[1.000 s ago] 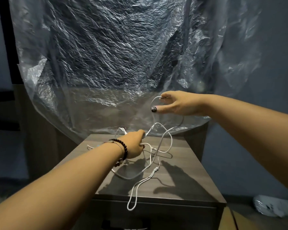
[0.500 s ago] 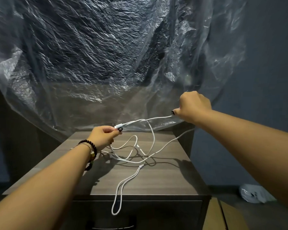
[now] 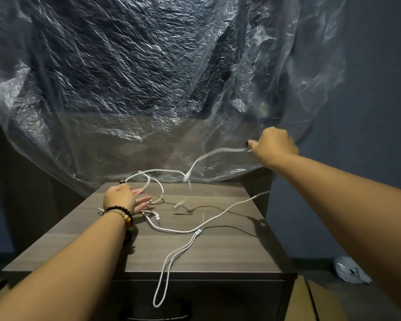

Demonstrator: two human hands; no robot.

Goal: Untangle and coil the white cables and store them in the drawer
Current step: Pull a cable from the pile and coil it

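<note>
A: What were the fingers doing?

B: The right hand (image 3: 273, 144) was raised over the far right corner, its fingers (image 3: 252, 144) curled and pinching one end of a cable (image 3: 214, 152). The left hand (image 3: 122, 198) was low over the surface (image 3: 218, 251), thumb and forefinger pinching another strand near a dark tip (image 3: 122, 181), the other fingers (image 3: 144, 200) stretched out loosely.

A: And the cables themselves?

B: They sprawled in a loose tangle (image 3: 171, 205) across the surface between the hands. One strand ran off the right edge. A doubled loop (image 3: 166, 274) hung over the front edge, dangling before the drawer (image 3: 218, 295).

A: Anything around that?

B: A beaded bracelet (image 3: 123, 215) sat on the left wrist. Crinkled clear plastic (image 3: 148, 77) hung behind the surface. A white bag (image 3: 350, 269) lay on the floor to the right.
</note>
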